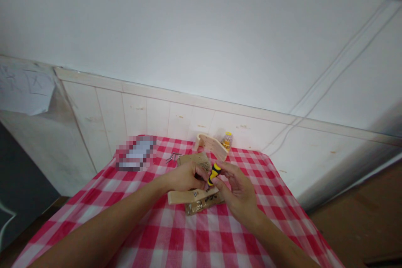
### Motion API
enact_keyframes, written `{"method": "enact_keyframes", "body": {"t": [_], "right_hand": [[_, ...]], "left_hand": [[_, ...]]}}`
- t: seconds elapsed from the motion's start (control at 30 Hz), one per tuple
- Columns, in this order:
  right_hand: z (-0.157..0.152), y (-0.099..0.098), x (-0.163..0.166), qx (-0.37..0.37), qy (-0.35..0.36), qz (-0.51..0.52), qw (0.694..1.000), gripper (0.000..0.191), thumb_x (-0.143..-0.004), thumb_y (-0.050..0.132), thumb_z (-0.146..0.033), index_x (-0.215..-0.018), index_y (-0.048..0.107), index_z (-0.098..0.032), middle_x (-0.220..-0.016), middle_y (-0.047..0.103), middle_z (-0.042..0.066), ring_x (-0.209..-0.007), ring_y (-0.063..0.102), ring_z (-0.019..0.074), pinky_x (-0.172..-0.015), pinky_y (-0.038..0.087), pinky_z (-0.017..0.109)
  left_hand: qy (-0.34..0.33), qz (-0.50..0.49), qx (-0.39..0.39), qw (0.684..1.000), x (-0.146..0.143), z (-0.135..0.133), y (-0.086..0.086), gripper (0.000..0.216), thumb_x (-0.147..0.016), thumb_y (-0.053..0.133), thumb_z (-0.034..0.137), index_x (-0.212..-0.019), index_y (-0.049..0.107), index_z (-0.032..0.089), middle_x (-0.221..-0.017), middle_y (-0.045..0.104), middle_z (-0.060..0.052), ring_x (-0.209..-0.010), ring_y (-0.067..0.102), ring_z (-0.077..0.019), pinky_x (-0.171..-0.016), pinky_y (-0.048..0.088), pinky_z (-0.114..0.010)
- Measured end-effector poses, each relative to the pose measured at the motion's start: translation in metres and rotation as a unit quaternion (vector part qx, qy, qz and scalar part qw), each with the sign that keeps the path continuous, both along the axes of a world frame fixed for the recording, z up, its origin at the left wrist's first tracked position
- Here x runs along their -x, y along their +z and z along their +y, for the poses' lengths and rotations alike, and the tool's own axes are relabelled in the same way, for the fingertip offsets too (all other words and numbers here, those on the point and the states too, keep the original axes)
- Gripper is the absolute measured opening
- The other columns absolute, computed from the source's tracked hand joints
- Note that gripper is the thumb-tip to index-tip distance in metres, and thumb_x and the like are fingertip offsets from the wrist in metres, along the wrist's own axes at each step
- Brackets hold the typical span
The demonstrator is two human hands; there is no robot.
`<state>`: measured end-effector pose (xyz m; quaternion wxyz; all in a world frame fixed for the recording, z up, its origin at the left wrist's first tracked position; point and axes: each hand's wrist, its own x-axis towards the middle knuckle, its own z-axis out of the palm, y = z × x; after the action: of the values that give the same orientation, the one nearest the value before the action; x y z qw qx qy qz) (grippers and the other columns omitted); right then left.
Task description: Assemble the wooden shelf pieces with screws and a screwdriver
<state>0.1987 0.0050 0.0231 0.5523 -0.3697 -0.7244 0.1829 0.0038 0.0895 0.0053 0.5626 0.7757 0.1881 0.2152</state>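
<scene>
My right hand grips a small screwdriver with a yellow and black handle. The tool tilts, its lower end pointing down at a pale wooden piece. My left hand has its fingers pinched together beside the screwdriver's lower end, just over the wood; what they hold is hidden. A small metal fitting shows on the wooden piece. Beneath both hands lies a brown cardboard box with dark printing, partly covered by the hands and the wood.
Behind the box stands a curved wooden part. Beside it is a clear container with a yellow cap. Several loose screws lie left of the box. A blurred-out flat object rests farther left on the checked tablecloth, against the wall.
</scene>
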Motion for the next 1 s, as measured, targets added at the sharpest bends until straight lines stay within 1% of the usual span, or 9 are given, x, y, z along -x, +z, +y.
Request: {"method": "enact_keyframes", "body": {"t": [0.2,0.4,0.7,0.83,1.0], "right_hand": [[0.0017,-0.0011,-0.0005,-0.002,-0.011,0.005,1.0,0.036,-0.092,0.071,-0.024,-0.128,0.069,-0.032,-0.115,0.077,0.007,-0.099,0.076,0.0221,-0.086,0.063,0.039],[0.0029,-0.0025,-0.0008,-0.003,-0.014,0.003,1.0,0.036,-0.092,0.072,-0.025,-0.127,0.069,-0.031,-0.114,0.077,0.008,-0.101,0.075,0.023,-0.09,0.063,0.042],[0.0039,-0.0004,0.0,-0.01,-0.03,0.005,1.0,0.035,-0.088,0.076,-0.026,-0.122,0.07,-0.029,-0.109,0.077,0.007,-0.097,0.076,0.0234,-0.089,0.064,0.043],[0.0032,-0.0009,-0.0003,-0.009,-0.023,0.003,1.0,0.037,-0.091,0.074,-0.028,-0.127,0.067,-0.03,-0.112,0.076,0.008,-0.095,0.076,0.0222,-0.086,0.064,0.04],[-0.0023,0.0034,0.0023,-0.002,0.017,0.016,1.0,0.035,-0.099,0.064,-0.03,-0.134,0.061,-0.031,-0.118,0.075,0.009,-0.102,0.076,0.023,-0.089,0.064,0.04]], "left_hand": [[0.005,-0.015,-0.018,1.0,-0.0006,0.0003,-0.0001,0.013,-0.081,0.074,0.023,-0.089,0.083,0.018,-0.084,0.078,-0.003,-0.074,0.064,-0.016,-0.069,0.046,-0.025],[0.008,-0.01,-0.019,1.0,-0.0002,0.001,-0.0017,0.016,-0.08,0.074,0.023,-0.092,0.084,0.018,-0.086,0.08,-0.004,-0.075,0.065,-0.0167,-0.071,0.048,-0.026],[0.013,0.011,-0.017,1.0,0.0005,0.0024,-0.004,0.017,-0.081,0.075,0.027,-0.093,0.084,0.018,-0.086,0.079,-0.004,-0.073,0.064,-0.0166,-0.065,0.045,-0.025],[0.008,0.008,-0.007,1.0,-0.0001,0.0046,-0.0073,0.02,-0.081,0.075,0.028,-0.095,0.084,0.018,-0.089,0.079,-0.006,-0.076,0.065,-0.0178,-0.067,0.046,-0.026],[0.011,0.012,-0.006,1.0,-0.0004,0.006,-0.0098,0.02,-0.08,0.076,0.026,-0.096,0.084,0.018,-0.09,0.079,-0.006,-0.077,0.066,-0.0176,-0.07,0.047,-0.026]]}}
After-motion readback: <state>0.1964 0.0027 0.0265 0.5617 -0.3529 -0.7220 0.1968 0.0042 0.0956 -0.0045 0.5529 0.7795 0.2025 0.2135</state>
